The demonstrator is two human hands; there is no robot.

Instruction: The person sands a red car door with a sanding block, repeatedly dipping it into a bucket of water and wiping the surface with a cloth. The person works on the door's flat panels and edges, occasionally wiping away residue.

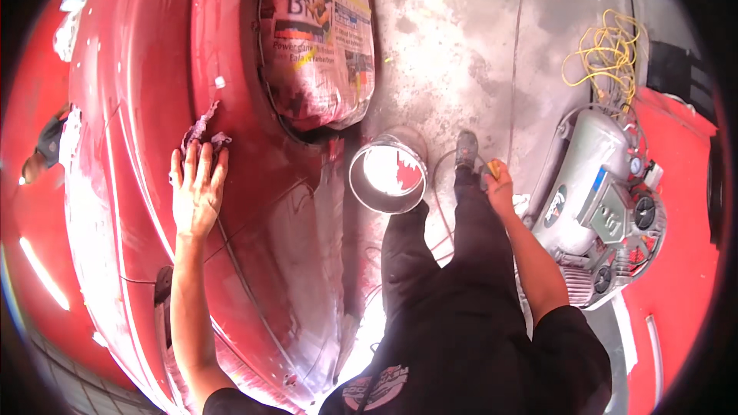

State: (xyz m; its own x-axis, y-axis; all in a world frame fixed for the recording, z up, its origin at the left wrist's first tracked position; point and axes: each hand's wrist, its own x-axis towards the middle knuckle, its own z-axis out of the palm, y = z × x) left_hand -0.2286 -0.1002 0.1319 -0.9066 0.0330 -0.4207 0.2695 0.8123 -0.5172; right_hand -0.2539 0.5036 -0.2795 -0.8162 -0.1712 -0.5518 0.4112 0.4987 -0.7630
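My left hand (198, 188) lies on the red car body panel (238, 154), its fingers pressing a crumpled, wet-looking cloth (201, 132) against the paint. Low at my right side, my right hand (501, 190) is closed around a small yellow-orange piece (493, 168), possibly a sponge or sanding block; most of it is hidden by the fingers. Between the car and my legs stands a round bucket (388, 204), with bright glare and a red reflection inside it. The car's wheel (323, 84) is covered with printed paper stained pinkish.
Right of me stands a silver air compressor (580, 192) with exposed pulleys. A tangle of yellow hose (611, 50) lies beyond it on the grey concrete floor (453, 46). Thin cables run near my feet. Part of another person (50, 142) shows past the car at the left rim.
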